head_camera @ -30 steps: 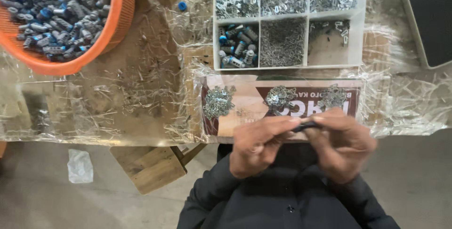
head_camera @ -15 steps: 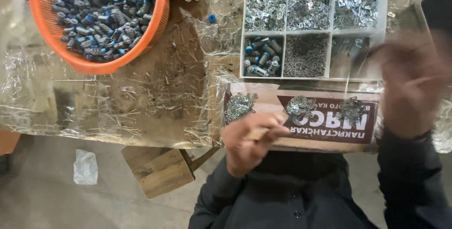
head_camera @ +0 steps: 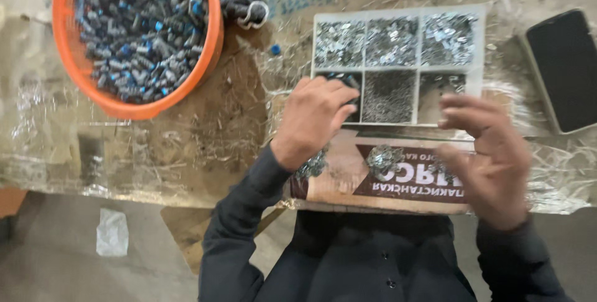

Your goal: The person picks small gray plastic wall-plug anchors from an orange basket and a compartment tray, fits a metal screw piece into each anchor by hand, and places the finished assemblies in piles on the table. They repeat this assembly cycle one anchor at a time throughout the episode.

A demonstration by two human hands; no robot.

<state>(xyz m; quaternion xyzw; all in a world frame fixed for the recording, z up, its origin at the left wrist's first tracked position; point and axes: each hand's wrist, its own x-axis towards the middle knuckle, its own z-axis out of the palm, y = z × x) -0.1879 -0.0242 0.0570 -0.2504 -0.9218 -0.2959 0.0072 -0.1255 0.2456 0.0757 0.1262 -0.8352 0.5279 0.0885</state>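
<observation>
The left hand (head_camera: pixel 314 118) reaches forward with its fingers curled down into the lower-left compartment of a white divided tray (head_camera: pixel 398 64), covering most of the dark cylindrical parts (head_camera: pixel 339 78) there; whether it pinches one cannot be told. The right hand (head_camera: pixel 488 159) hovers blurred just below the tray's lower-right compartment, fingers loosely spread and holding nothing visible. The tray sits just ahead of both hands, its long axis running left to right across the counter (head_camera: pixel 186 146), six compartments in two rows filled with small silvery metal pieces. Between the hands and the person's dark sleeves lies a brown cardboard piece (head_camera: pixel 348 181) with small heaps of metal bits (head_camera: pixel 384 158) on it. The counter is covered in crinkled clear plastic film over a worn brown surface. To the far left stands an orange basket (head_camera: pixel 211 41) full of grey and blue cylindrical parts; a black phone (head_camera: pixel 563 69) lies at the right edge. Below, a grey floor (head_camera: pixel 56 258) shows.
</observation>
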